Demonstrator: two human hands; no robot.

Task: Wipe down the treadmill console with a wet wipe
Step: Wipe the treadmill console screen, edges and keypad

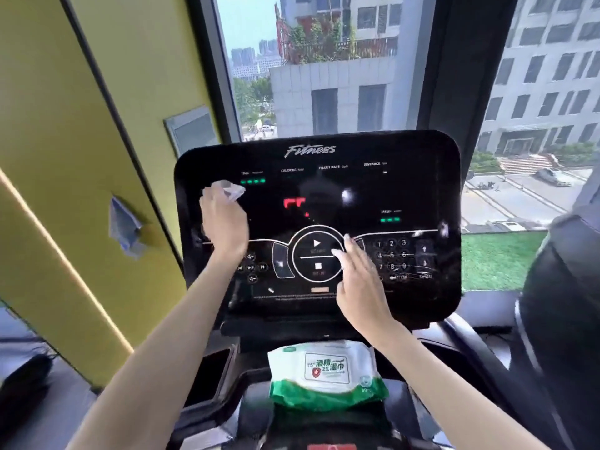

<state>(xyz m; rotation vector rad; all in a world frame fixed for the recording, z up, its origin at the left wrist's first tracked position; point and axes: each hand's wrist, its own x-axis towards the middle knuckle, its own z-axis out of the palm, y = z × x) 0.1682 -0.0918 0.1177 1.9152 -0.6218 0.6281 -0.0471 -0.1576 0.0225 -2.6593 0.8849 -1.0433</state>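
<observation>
Beyond the tall window [324, 76] are grey blocks and a car park far below. A yellow wall [81, 125] runs along my left side. Right in front of me stands the treadmill's black console [406, 190], lit with green and red figures.

My left hand [224, 222] is up at the top left of the glass. Its fingers are curled round a bunched wet wipe [224, 190], which pokes out above my knuckles and lies against the screen just beside the green time bars. I have it wadded rather than spread flat, I think, so that I can bear down on the glass through a thick pad.

My right hand [360, 280] holds nothing. Its fingers are straight and a little spread, and the tips reach the right edge of the play ring [316, 253], with the number keys [391, 254] just beyond. Whether they touch the panel or hover just off it I cannot tell. My guess is that this hand is there to steady me, or the panel.

The pack of wipes [324, 371] lies on the ledge just under the console, between my forearms, close by for a fresh sheet.

Smudges and bright flecks show across the lower panel, so I judge most of the wiping is not yet done. With the display lit, a press on a key could set something going.
</observation>
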